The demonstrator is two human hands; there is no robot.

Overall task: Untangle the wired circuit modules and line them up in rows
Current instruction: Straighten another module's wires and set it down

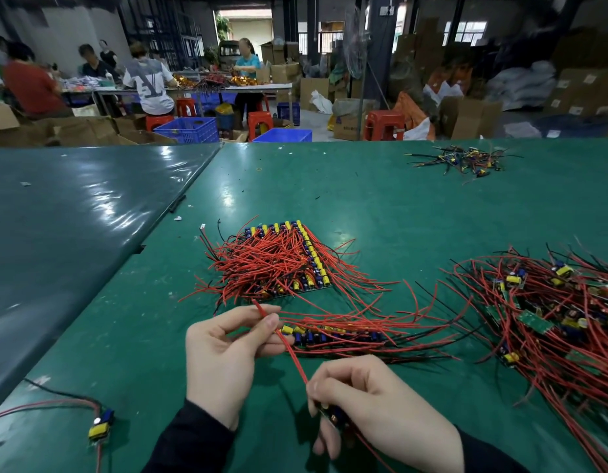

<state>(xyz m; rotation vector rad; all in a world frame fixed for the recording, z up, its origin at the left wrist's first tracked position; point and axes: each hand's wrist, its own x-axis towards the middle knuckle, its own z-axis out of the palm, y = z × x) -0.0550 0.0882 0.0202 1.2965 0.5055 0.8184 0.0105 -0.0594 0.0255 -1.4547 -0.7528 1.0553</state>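
Module [333,414] pinched in right hand [371,404], left hand [224,349] pinching its red lead [289,349] toward eleven o'clock: light, floppy wire, so grip the board edges.

Glossy green mat [330,186] over the table, smooth, streaked with bright reflections, speckled with small scraps near the far edge. Darker, shinier sheet [74,213] toward the left edge, rippled with glare. Smooth red plastic-coated wire [290,349] between the left hand [224,356] and right hand [381,407], slightly satin. Same red insulation, with some matt black, across the lined-up modules [289,261] and the tangled heap [555,322] by the right edge. Matt green circuit board, shiny yellow wrapping and glossy blue parts on the loose module [100,426] at the near left corner. Dark matt cloth sleeves [190,442].
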